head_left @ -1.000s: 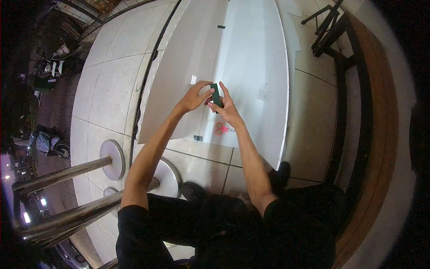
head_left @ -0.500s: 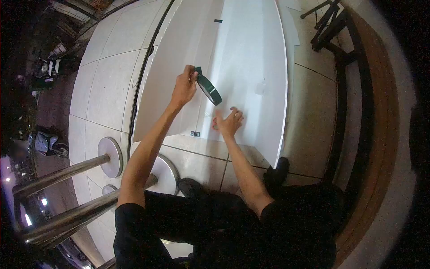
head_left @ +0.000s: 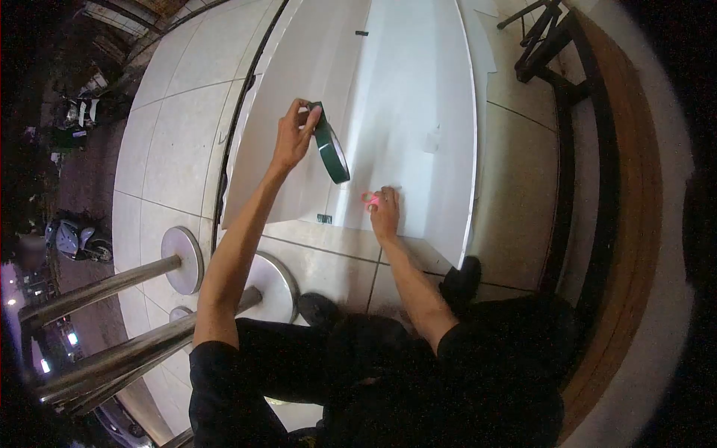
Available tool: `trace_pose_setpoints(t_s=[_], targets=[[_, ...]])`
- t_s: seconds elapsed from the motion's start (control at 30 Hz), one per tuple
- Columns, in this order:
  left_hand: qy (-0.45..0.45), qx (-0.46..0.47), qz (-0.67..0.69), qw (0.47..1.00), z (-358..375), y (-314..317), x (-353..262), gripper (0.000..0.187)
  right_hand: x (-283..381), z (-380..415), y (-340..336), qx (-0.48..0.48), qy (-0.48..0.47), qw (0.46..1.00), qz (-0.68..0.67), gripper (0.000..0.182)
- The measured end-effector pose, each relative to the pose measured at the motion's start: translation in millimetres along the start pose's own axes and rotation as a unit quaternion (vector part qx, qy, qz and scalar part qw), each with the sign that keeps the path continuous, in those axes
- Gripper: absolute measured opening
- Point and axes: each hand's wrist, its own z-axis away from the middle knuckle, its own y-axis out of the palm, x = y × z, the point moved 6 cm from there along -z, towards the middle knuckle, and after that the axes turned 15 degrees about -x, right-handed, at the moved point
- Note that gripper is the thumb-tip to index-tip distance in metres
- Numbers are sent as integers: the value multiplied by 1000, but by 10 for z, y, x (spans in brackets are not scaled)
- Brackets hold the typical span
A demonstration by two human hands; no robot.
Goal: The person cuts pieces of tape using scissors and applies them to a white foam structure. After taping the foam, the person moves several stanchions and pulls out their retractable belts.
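Note:
My left hand (head_left: 295, 134) pinches the edge of a roll of dark green tape (head_left: 330, 153), which hangs tilted above a large white folded board (head_left: 396, 97). My right hand (head_left: 386, 211), lower and to the right, has its fingers closed on a small pink-handled object (head_left: 370, 199), perhaps scissors; the rest of it is hidden by the fingers. A dark piece of tape (head_left: 361, 33) sticks to the board near the top, and another dark patch (head_left: 324, 219) lies at its near edge.
Round metal post bases (head_left: 181, 260) stand on the tiled floor (head_left: 179, 134) at the left. A wooden bench with a black frame (head_left: 627, 187) runs along the right. My shoes (head_left: 320, 310) are close to the board's near edge. A motorcycle (head_left: 75, 240) is far left.
My left hand and the tape roll have moved left and slightly up, and the roll has turned more upright. My right hand has closed on the pink-handled object.

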Motion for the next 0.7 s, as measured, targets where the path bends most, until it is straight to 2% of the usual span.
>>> trace_pose_setpoints(t_s=[0.07, 0.1, 0.2, 0.23, 0.3, 0.33, 0.4, 0.43, 0.63, 0.7], targets=[[36, -19, 18, 999, -19, -9, -11, 27, -101, 15, -106, -62, 6, 996, -64, 28], [11, -21, 14, 1000, -24, -6, -14, 25, -187, 15, -124, -60, 9, 996, -62, 28], [17, -15, 38, 999, 3, 19, -104, 21, -271, -39, -142, 0, 29, 977, -211, 24], [17, -11, 38, 999, 7, 22, -116, 21, -273, -22, -178, -1, 33, 977, -211, 24], [57, -21, -9, 998, -15, 28, -113, 20, -94, -90, -476, -81, -77, 994, 5, 20], [57, -22, -8, 998, -20, 32, -99, 20, -43, -63, -447, -82, -77, 994, 6, 20], [73, -27, -12, 997, -26, 42, -104, 20, -145, 40, -369, -151, 81, 984, 41, 16], [74, -27, -11, 997, -33, 70, -128, 20, -139, 84, -356, -99, 97, 990, 24, 16], [60, -6, -11, 998, -110, 42, 16, 22, -240, 143, -322, -142, 79, 985, -60, 19], [88, 11, -50, 995, -129, 25, 12, 23, -302, 67, -318, -138, 71, 985, -70, 18]])
